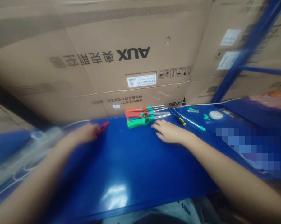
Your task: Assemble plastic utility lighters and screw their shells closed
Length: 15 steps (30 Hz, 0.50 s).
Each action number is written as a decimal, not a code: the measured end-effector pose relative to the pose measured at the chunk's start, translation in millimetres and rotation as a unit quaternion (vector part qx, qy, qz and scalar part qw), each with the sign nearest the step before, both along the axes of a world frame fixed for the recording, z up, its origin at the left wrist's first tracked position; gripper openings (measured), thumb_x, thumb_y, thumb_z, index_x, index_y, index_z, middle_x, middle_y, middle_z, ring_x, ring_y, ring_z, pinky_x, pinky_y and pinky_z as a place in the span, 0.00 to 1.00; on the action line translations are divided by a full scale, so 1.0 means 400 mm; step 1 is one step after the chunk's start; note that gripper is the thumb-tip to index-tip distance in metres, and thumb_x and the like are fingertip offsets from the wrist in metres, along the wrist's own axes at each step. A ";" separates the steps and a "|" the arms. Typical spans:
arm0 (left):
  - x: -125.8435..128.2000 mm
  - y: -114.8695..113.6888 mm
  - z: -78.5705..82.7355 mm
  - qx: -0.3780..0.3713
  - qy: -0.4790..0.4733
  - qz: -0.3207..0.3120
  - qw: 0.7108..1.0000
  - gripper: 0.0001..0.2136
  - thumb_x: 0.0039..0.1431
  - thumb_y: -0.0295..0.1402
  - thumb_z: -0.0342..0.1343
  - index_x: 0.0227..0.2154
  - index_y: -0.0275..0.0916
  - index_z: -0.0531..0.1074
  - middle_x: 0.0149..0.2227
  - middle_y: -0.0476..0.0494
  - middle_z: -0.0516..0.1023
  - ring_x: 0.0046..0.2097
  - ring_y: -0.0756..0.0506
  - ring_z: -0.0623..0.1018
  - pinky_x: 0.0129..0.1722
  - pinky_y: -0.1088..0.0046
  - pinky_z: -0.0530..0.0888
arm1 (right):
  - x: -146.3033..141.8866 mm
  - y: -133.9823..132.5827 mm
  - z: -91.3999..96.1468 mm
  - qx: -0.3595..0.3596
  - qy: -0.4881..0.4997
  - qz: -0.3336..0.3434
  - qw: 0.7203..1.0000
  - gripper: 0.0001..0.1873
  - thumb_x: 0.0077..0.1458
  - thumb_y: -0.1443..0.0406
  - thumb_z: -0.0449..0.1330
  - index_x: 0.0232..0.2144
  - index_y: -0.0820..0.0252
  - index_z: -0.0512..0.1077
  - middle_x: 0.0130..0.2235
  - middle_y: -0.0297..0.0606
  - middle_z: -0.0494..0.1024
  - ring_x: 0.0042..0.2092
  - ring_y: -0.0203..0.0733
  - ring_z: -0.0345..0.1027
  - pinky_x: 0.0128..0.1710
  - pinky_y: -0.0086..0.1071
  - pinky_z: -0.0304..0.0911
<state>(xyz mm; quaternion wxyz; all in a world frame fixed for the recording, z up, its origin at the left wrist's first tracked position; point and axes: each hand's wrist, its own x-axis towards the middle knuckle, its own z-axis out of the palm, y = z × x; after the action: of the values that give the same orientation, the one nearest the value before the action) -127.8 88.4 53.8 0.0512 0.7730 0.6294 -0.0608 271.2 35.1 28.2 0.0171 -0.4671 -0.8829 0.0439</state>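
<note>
My left hand (86,133), somewhat blurred, is closed round a slim red plastic piece (103,127) that looks like a lighter handle, just above the blue table (131,161). My right hand (168,132) rests with fingers apart and nothing in it, its fingertips beside the metal tube of a green long-necked lighter (138,123). Behind that one, several orange-red lighters (137,114) lie in a stack, tubes pointing right. Beyond my right hand are a yellow-and-black screwdriver (181,120) and a loose metal tube with a teal end (189,119).
A large cardboard box (103,31) walls off the table's back. At right lie small teal parts (193,109), a white roll (215,115) and a blue metal post (238,59). Clear plastic bags and white cord (26,169) lie at left.
</note>
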 end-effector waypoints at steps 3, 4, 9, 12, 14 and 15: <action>0.015 -0.035 0.001 -0.015 0.012 -0.019 1.000 0.14 0.48 0.34 0.56 0.40 0.41 0.78 0.40 0.38 0.75 0.37 0.38 0.78 0.37 0.65 0.73 | -0.014 -0.018 0.006 -0.005 -0.019 -0.004 1.000 0.23 0.65 0.67 0.51 0.60 0.64 0.67 0.56 0.53 0.70 0.52 0.57 0.66 0.49 0.48 0.66; 0.019 -0.045 0.002 -0.022 0.014 -0.023 0.999 0.14 0.49 0.34 0.57 0.39 0.41 0.78 0.41 0.38 0.75 0.37 0.38 0.79 0.37 0.65 0.73 | -0.018 -0.023 0.007 -0.006 -0.023 -0.006 1.000 0.23 0.65 0.66 0.50 0.61 0.63 0.67 0.56 0.53 0.70 0.53 0.58 0.66 0.48 0.48 0.66; 0.033 -0.091 0.009 -0.061 0.008 -0.060 0.996 0.10 0.50 0.35 0.57 0.36 0.43 0.79 0.37 0.41 0.78 0.38 0.39 0.78 0.38 0.66 0.73 | -0.040 -0.044 0.012 -0.007 -0.040 -0.015 0.999 0.24 0.66 0.66 0.50 0.62 0.65 0.65 0.58 0.56 0.69 0.54 0.60 0.66 0.49 0.49 0.65; 0.051 -0.126 0.013 -0.086 -0.036 -0.119 0.988 0.08 0.52 0.34 0.58 0.35 0.44 0.78 0.38 0.44 0.78 0.38 0.42 0.77 0.38 0.68 0.72 | -0.048 -0.051 0.017 -0.008 -0.042 0.005 0.999 0.23 0.66 0.66 0.51 0.61 0.64 0.66 0.57 0.54 0.70 0.55 0.58 0.66 0.49 0.48 0.65; 0.076 -0.153 0.011 -0.091 -0.081 -0.164 0.979 0.08 0.55 0.35 0.58 0.37 0.45 0.78 0.41 0.46 0.78 0.38 0.44 0.77 0.37 0.71 0.72 | -0.052 -0.055 0.022 -0.017 -0.008 0.057 0.998 0.21 0.66 0.65 0.53 0.59 0.61 0.68 0.56 0.50 0.71 0.53 0.54 0.68 0.49 0.44 0.65; 0.094 -0.167 0.008 -0.087 -0.103 -0.186 0.973 0.08 0.57 0.35 0.57 0.39 0.47 0.78 0.42 0.47 0.78 0.38 0.45 0.77 0.37 0.71 0.72 | -0.055 -0.058 0.025 -0.023 0.021 0.088 0.996 0.21 0.66 0.63 0.55 0.59 0.59 0.68 0.55 0.48 0.71 0.51 0.51 0.69 0.48 0.42 0.66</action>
<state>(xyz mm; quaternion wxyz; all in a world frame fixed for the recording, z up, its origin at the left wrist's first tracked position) -90.4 21.5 57.1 0.1707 0.8714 0.4577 -0.0440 249.1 11.8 38.3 0.0206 -0.3872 -0.9186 0.0756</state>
